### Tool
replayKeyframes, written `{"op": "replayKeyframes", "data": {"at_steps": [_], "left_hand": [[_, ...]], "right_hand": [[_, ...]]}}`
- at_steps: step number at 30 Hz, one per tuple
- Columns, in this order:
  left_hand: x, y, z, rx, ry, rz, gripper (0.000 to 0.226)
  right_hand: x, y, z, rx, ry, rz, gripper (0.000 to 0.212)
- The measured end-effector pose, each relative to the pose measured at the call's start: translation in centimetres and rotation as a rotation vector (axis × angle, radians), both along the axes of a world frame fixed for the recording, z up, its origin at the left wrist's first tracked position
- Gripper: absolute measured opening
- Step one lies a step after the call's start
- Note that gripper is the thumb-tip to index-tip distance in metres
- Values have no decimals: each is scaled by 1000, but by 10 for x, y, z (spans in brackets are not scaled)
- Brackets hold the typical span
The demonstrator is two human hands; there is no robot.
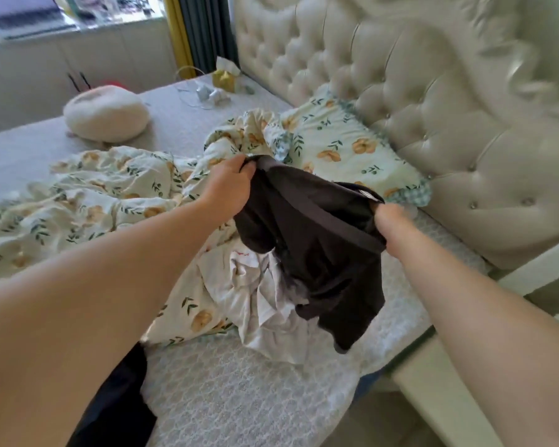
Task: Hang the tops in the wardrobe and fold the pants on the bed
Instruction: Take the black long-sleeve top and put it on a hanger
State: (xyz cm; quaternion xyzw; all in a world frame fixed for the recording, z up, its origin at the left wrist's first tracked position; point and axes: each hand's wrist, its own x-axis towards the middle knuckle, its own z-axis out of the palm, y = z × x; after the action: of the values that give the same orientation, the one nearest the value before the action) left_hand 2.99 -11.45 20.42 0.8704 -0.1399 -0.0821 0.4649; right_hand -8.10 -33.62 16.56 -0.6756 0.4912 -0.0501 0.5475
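Both hands, left hand point(229, 185) and right hand point(389, 221), grip a black garment point(313, 240) above the bed point(239, 398), over white clothes point(265, 301).

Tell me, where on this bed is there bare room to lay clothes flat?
Bare mattress lies nearest you, bordered by the white garment and the bed's near edge. Another bare strip runs between the round cushion and the floral duvet. The middle, duvet to pillow under the dark garment, is crowded.
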Motion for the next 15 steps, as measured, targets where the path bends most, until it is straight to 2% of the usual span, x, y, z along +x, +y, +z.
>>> {"op": "replayKeyframes", "data": {"at_steps": [4, 8, 10, 11, 13, 14, 15], "left_hand": [[12, 6, 50, -136, -84, 67, 28], [21, 15, 92, -306, -150, 130, 32], [23, 24, 103, -297, -184, 157, 34], [22, 30, 105, -246, -210, 172, 34], [20, 39, 102, -146, -267, 192, 32], [18, 42, 97, -115, -285, 192, 33], [14, 44, 93, -96, -286, 187, 33]], "right_hand": [[12, 2, 77, -190, -170, 162, 20], [24, 6, 137, -260, -357, 220, 21], [23, 6, 150, -312, -421, 364, 12], [20, 7, 152, -406, -331, 499, 5], [14, 7, 146, -685, 73, 725, 18], [12, 7, 140, -805, 280, 744, 22], [9, 9, 137, -891, 403, 727, 21]]}}
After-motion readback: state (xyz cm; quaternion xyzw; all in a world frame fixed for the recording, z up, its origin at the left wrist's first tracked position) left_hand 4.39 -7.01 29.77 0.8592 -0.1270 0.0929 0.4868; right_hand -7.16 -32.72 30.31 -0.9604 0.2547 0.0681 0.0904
